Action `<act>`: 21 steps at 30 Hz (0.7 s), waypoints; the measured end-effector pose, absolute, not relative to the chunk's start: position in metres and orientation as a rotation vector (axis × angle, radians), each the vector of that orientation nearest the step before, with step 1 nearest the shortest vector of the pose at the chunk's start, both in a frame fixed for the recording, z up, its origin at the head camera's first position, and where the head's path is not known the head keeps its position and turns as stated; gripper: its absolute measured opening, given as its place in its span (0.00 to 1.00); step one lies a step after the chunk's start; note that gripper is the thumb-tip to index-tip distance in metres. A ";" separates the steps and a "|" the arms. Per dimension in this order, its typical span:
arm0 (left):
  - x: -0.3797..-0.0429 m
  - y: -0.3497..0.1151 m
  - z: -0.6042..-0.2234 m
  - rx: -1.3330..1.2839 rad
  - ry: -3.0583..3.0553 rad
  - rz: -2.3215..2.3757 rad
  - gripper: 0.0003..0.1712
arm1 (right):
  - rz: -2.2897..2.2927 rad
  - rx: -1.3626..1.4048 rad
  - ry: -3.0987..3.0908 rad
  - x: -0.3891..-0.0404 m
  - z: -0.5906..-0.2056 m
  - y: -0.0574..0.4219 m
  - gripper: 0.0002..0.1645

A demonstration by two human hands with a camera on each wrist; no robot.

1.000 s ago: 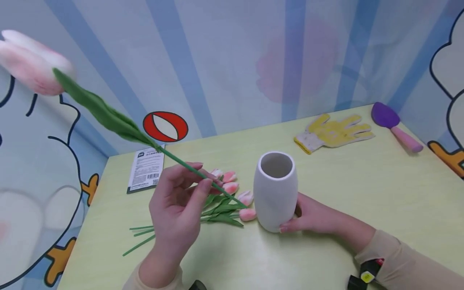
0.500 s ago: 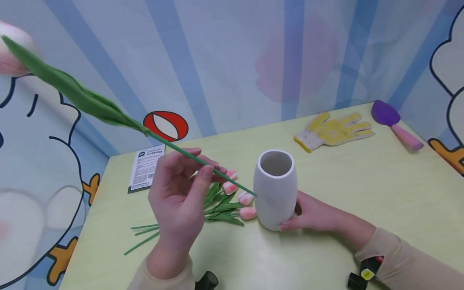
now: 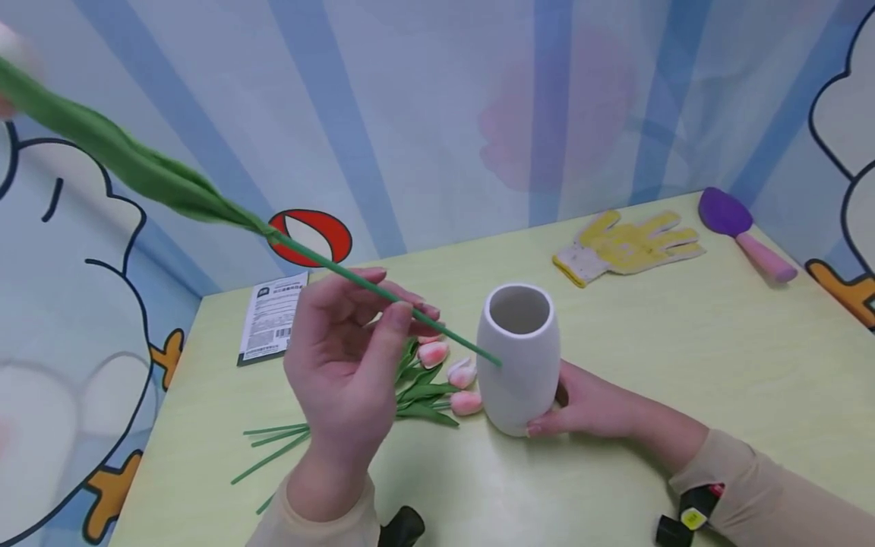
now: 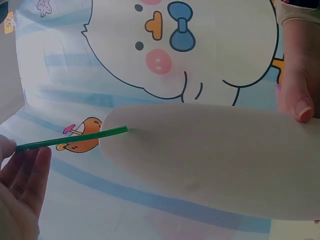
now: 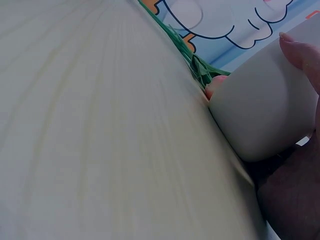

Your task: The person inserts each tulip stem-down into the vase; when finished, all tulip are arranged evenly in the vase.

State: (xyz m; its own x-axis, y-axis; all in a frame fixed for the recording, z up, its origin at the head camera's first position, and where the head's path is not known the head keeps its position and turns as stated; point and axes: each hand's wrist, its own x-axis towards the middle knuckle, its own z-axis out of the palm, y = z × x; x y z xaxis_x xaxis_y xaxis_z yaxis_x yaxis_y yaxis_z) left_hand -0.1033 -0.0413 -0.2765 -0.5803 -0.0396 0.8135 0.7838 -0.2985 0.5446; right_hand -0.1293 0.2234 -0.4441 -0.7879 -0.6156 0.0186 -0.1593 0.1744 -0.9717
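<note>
The right hand (image 3: 595, 403) grips the upright vase (image 3: 519, 380) at four o'clock; at nine, the left hand (image 3: 349, 365) pinches a tulip (image 3: 273, 235), stem tip (image 3: 497, 362) outside, below the rim (image 3: 521, 335).

Plain white rounded vase (image 3: 518, 380), slender green-stemmed tulip (image 3: 263, 226) with long green leaf mostly left of it, pink-and-white tulips (image 3: 427, 393) just left of it, yellow-and-white fabric glove (image 3: 632, 247) and purple-and-pink scoop (image 3: 741, 232) beyond it rightward, pale yellow tabletop (image 3: 615, 342) underneath it, blue-striped wall (image 3: 437, 114) behind it.
</note>
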 end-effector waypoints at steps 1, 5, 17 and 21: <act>-0.103 -0.041 -0.275 -0.958 -1.380 -1.930 0.13 | -1.644 -0.734 2.081 -0.129 -0.444 0.223 0.54; -0.104 -0.039 -0.270 -0.955 -1.358 -1.934 0.14 | -1.650 -0.739 2.073 -0.129 -0.443 0.223 0.53; -0.108 -0.033 -0.264 -0.923 -1.349 -1.911 0.14 | -1.650 -0.751 2.068 -0.129 -0.443 0.223 0.53; -0.109 -0.032 -0.261 -0.919 -1.338 -1.906 0.13 | -1.643 -0.742 2.064 -0.129 -0.443 0.223 0.53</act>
State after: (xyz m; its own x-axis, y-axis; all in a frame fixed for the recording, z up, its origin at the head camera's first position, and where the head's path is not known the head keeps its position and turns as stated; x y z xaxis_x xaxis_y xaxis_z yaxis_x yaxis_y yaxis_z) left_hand -0.1092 -0.0322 -0.2608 -0.5602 -0.1000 0.8223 0.8074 -0.2879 0.5150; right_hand -0.1287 0.2231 -0.4428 -0.7797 -0.6259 0.0172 -0.1572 0.1691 -0.9730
